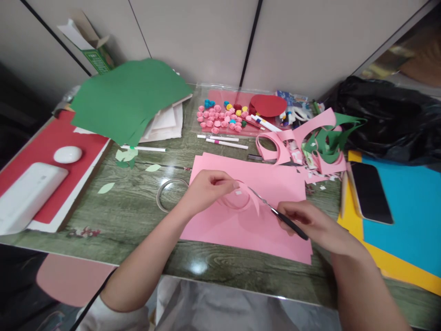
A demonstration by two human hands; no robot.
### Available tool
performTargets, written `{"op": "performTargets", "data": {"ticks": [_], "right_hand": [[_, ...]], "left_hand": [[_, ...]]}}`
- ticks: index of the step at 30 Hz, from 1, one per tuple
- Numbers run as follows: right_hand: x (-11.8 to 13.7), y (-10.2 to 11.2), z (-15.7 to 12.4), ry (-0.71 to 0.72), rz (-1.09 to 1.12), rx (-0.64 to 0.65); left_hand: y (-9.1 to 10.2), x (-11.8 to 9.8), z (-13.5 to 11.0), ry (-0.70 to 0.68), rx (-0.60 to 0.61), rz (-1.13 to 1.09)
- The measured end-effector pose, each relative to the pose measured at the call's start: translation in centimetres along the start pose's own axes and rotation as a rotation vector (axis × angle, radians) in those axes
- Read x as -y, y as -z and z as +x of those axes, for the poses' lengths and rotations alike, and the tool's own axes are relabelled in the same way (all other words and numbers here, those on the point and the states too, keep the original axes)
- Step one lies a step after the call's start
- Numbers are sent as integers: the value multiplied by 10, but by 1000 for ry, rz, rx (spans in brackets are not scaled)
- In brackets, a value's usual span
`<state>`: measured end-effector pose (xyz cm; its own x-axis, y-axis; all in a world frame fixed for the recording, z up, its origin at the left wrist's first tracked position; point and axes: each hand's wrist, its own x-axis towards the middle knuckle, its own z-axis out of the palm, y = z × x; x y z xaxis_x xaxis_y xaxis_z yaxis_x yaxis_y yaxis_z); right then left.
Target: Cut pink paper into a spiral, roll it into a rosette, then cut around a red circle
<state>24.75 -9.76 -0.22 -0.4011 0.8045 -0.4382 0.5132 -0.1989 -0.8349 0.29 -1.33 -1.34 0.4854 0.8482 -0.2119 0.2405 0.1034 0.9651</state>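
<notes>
My left hand [215, 188] pinches a pink curled paper piece [255, 202] above the pink paper sheets [220, 230]. One loose strip of the piece hangs on its right side. My right hand [306, 220] is closed around black-handled scissors [287, 223], seen edge-on. Their thin metal blades reach left to the edge of the curled piece. A small white scrap [238, 193] shows inside the curl. Left of the sheets, partly behind my left wrist, lies a roll of tape [161, 195].
Behind the sheets sit white pens [227, 143] and a clear tray [193, 124] of small pink pieces. Pink and green offcuts [330, 151] are heaped to the right. A phone [370, 191] rests on blue paper [409, 220]. Green sheets [127, 96] stand back left.
</notes>
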Motion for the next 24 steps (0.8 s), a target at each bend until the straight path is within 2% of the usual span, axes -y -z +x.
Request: {"op": "performTargets", "data": {"ticks": [14, 24], "right_hand": [[0, -3, 2, -8, 53, 20], [-2, -2, 0, -7, 22, 17]], "left_hand": [[-3, -3, 0, 43, 34, 8], [-2, -3, -1, 44, 11, -22]]}}
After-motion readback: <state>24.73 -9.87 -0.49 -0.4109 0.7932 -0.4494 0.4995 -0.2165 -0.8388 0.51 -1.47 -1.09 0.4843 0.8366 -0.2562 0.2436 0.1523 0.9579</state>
